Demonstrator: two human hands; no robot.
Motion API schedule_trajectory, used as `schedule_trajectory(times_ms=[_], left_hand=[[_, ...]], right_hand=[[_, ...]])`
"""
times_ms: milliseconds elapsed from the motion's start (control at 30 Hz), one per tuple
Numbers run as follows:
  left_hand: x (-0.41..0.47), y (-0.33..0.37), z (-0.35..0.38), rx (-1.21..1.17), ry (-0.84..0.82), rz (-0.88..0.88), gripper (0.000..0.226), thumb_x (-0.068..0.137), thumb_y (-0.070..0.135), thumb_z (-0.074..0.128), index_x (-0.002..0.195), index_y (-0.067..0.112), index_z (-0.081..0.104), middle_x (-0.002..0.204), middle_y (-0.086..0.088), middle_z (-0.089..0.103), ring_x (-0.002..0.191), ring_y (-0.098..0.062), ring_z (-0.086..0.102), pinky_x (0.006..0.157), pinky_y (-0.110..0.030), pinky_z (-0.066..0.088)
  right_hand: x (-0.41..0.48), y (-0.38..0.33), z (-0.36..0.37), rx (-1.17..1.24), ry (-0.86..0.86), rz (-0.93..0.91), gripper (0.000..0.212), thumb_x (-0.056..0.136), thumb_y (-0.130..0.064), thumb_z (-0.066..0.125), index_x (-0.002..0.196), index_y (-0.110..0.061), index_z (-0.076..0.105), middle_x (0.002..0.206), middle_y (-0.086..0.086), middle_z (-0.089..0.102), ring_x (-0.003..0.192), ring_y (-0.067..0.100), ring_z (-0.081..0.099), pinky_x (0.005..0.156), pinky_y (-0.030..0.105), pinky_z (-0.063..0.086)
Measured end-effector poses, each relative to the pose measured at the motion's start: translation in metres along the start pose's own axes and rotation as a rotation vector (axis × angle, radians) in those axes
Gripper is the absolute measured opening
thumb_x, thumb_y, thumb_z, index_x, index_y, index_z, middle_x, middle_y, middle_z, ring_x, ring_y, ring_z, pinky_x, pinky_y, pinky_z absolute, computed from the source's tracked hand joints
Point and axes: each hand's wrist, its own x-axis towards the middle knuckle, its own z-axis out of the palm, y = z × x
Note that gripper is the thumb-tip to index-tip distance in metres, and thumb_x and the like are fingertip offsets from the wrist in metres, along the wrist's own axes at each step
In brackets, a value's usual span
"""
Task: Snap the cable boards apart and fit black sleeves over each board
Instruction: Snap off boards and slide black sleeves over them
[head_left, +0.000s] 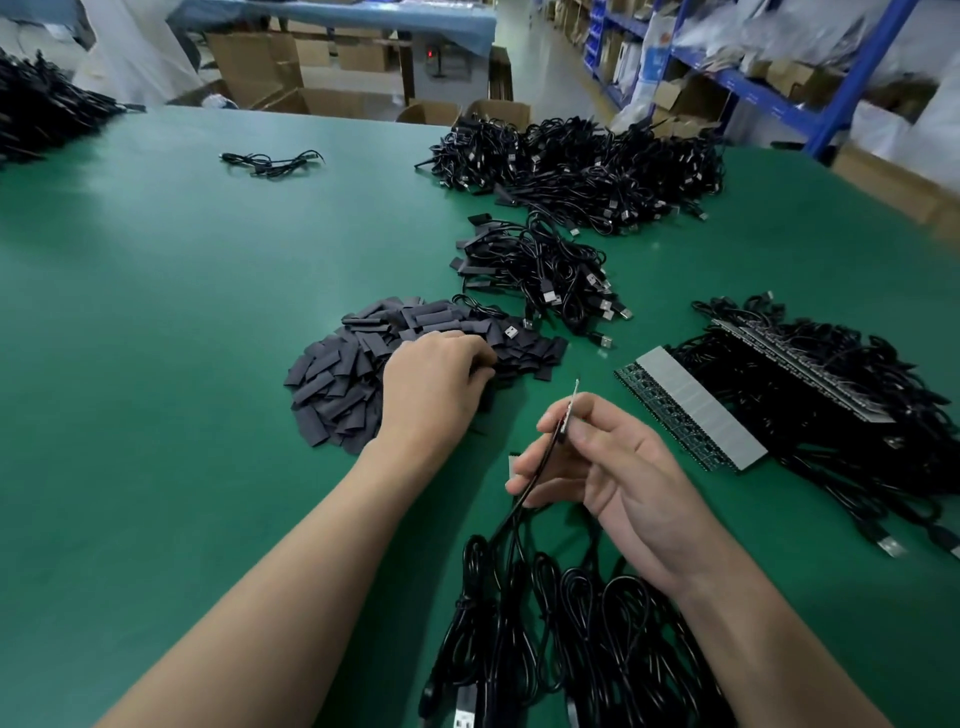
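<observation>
Above the green tabletop (156, 312), a single board (571, 408) on its cable (498, 527) is pinched upright in the grip of the right hand (602, 462). The left hand (434, 389) is curled into the pile of black sleeves (337, 374); whether one is held cannot be told. Two sleeves could be lifted together, or the board snagged if a sleeve is offered askew. Joined boards (691, 410) are seen just right.

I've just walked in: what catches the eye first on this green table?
Black cable heaps crowd the table's far right side. At centre, the left hand rests on a pile of sleeves, while the right hand pinches a small board with its cable trailing down. A strip of unsnapped boards lies to the right.
</observation>
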Motion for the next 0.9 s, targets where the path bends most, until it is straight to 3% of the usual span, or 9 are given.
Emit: schedule_trajectory(times_ms=[133, 300, 400, 500, 633, 767, 833, 900], left_hand=[[0.001, -0.001, -0.004, -0.026, 0.091, 0.079, 0.012, 0.096, 0.025, 0.067, 0.103, 0.028, 0.076, 0.101, 0.009, 0.076, 0.098, -0.018, 0.07, 0.073, -0.036, 0.053], [-0.001, -0.007, -0.011, -0.151, 0.344, 0.097, 0.004, 0.097, 0.022, 0.07, 0.098, 0.021, 0.073, 0.093, 0.008, 0.074, 0.075, -0.02, 0.069, 0.06, -0.041, 0.054], [-0.006, -0.012, -0.018, -0.281, 0.392, 0.08, 0.004, 0.097, 0.02, 0.071, 0.097, 0.017, 0.073, 0.093, 0.01, 0.074, 0.075, -0.016, 0.069, 0.066, -0.04, 0.057], [-0.015, -0.013, -0.028, -0.499, 0.43, -0.04, 0.006, 0.095, 0.019, 0.073, 0.095, 0.023, 0.07, 0.089, 0.017, 0.072, 0.078, -0.006, 0.069, 0.072, -0.028, 0.056], [-0.039, 0.003, -0.037, -0.93, 0.304, -0.155, 0.013, 0.093, 0.015, 0.076, 0.093, 0.027, 0.069, 0.088, 0.012, 0.074, 0.082, -0.01, 0.073, 0.074, -0.021, 0.056], [-0.066, 0.015, -0.035, -1.056, 0.136, -0.179, 0.015, 0.09, 0.009, 0.078, 0.093, 0.022, 0.072, 0.089, 0.005, 0.074, 0.084, -0.015, 0.072, 0.078, -0.029, 0.059], [-0.073, 0.018, -0.036, -1.056, 0.108, -0.186, 0.014, 0.089, 0.008, 0.079, 0.093, 0.02, 0.072, 0.089, 0.005, 0.074, 0.084, -0.014, 0.072, 0.079, -0.028, 0.059], [-0.074, 0.021, -0.037, -1.07, 0.079, -0.179, 0.013, 0.089, 0.007, 0.079, 0.093, 0.018, 0.072, 0.088, 0.005, 0.074, 0.082, -0.013, 0.071, 0.078, -0.025, 0.057]], right_hand=[[0.001, 0.004, -0.002, -0.033, 0.02, 0.04, 0.022, 0.102, -0.026, 0.056, 0.102, -0.019, 0.076, 0.088, 0.012, 0.074, 0.085, 0.03, 0.075, 0.075, 0.033, 0.061], [0.002, 0.01, -0.006, -0.052, 0.037, 0.078, 0.027, 0.103, -0.024, 0.049, 0.102, -0.015, 0.073, 0.083, 0.011, 0.066, 0.083, 0.027, 0.069, 0.078, 0.039, 0.058], [0.003, 0.013, -0.006, -0.03, 0.019, 0.106, 0.027, 0.104, -0.026, 0.044, 0.096, -0.015, 0.067, 0.081, 0.011, 0.06, 0.081, 0.029, 0.067, 0.083, 0.047, 0.057], [0.003, 0.015, -0.006, -0.005, 0.022, 0.124, 0.027, 0.103, -0.026, 0.039, 0.09, -0.015, 0.06, 0.074, 0.009, 0.052, 0.07, 0.027, 0.061, 0.078, 0.044, 0.055], [0.004, 0.019, -0.006, -0.044, 0.05, 0.145, 0.029, 0.102, -0.038, 0.044, 0.09, -0.016, 0.058, 0.069, 0.001, 0.039, 0.059, 0.02, 0.047, 0.068, 0.036, 0.051], [0.005, 0.026, -0.005, -0.083, 0.09, 0.164, 0.052, 0.091, -0.059, 0.067, 0.109, -0.012, 0.055, 0.067, -0.003, 0.034, 0.055, 0.016, 0.041, 0.064, 0.03, 0.051], [0.005, 0.028, -0.004, -0.179, 0.108, 0.15, 0.052, 0.089, -0.056, 0.072, 0.111, -0.012, 0.056, 0.062, -0.004, 0.037, 0.054, 0.014, 0.042, 0.065, 0.029, 0.05], [0.005, 0.029, -0.003, -0.26, 0.129, 0.123, 0.032, 0.096, -0.039, 0.065, 0.11, -0.011, 0.056, 0.057, -0.002, 0.041, 0.052, 0.013, 0.043, 0.064, 0.029, 0.05]])
